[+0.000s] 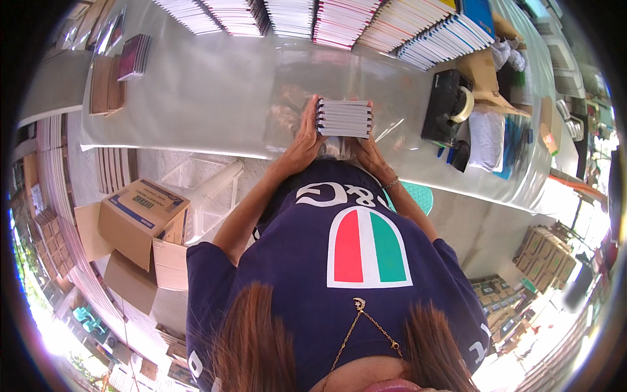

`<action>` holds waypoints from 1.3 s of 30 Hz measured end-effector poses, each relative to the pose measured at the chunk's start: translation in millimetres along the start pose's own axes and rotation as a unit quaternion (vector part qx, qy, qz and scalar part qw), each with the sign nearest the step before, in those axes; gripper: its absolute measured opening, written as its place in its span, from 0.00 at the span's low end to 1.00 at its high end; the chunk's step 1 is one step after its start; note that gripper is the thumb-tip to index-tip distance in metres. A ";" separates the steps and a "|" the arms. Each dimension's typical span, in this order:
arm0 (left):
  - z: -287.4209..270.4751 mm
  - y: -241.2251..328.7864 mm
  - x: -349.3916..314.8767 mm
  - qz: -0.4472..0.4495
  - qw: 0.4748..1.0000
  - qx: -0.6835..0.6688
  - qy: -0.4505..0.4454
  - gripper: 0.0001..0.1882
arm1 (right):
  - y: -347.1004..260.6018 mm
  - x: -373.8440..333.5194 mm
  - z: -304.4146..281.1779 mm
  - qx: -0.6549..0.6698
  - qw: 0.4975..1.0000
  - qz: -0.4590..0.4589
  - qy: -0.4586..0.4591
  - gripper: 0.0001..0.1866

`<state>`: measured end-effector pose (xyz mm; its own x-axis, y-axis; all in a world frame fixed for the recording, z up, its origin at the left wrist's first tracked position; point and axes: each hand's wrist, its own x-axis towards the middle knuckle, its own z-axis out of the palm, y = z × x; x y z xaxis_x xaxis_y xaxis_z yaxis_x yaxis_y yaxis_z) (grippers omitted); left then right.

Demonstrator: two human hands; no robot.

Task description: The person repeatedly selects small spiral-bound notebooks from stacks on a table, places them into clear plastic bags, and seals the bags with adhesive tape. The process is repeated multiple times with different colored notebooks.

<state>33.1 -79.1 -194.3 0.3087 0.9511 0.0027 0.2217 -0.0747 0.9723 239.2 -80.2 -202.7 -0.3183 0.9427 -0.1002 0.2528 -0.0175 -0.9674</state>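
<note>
Between my two hands is a small stack of notebooks [344, 119], several thick, with pale page edges and thin dark lines between them, near the table's front edge. My left hand [305, 136] presses along the left side of the stack with its fingers stretched up it. Around the lower right corner my right hand [369, 154] grips the stack, its fingers partly hidden behind it. Beyond the stack the plastic-covered table [215, 98] carries long rows of books [343, 23] with white edges and coloured covers.
To the right lie a black case [444, 104], a tape roll [463, 104], a white packet [486, 140] and an opened carton [480, 72]. A few dark booklets [134, 57] stand at the left beside a brown box [106, 85]. An open cardboard box [144, 209] is near a white plastic chair [212, 193].
</note>
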 end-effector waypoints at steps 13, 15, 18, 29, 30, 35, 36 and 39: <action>-6.2 12.2 0.5 0.049 0.995 0.058 0.059 0.37 | 31.1 -3.2 -12.1 -0.129 0.991 -0.026 -0.015 0.20; -9.4 9.6 1.0 0.049 0.996 0.046 0.062 0.36 | 31.2 -4.7 -17.8 -0.131 0.990 0.017 -0.046 0.19; -10.4 -3.6 -0.5 0.056 0.996 0.055 0.049 0.38 | 12.3 -3.0 -15.4 -0.122 0.988 0.079 -0.052 0.17; -31.5 -13.8 11.3 0.077 0.997 0.007 0.019 0.38 | 15.2 -5.8 -21.6 -0.075 0.991 0.110 0.016 0.13; -29.4 -15.2 10.8 0.084 0.996 0.017 0.033 0.37 | 11.2 -5.4 -21.8 -0.074 0.991 0.112 0.017 0.13; -33.0 -5.2 16.6 0.087 0.995 0.042 0.021 0.36 | -1.0 -0.9 -14.6 -0.045 0.995 0.072 0.050 0.16; -33.6 -2.2 18.5 0.080 0.996 0.038 0.012 0.36 | -0.7 -0.3 -14.6 -0.038 0.996 0.056 0.059 0.18; -34.5 2.7 29.9 0.093 0.993 0.074 0.022 0.37 | 1.8 3.4 -23.3 0.043 0.994 0.093 0.026 0.25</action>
<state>11.0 -40.6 -183.5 0.3170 0.9285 0.1932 0.2985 -0.2911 0.9090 259.9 -69.3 -199.4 -0.2254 0.9366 -0.2684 0.2238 -0.2184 -0.9498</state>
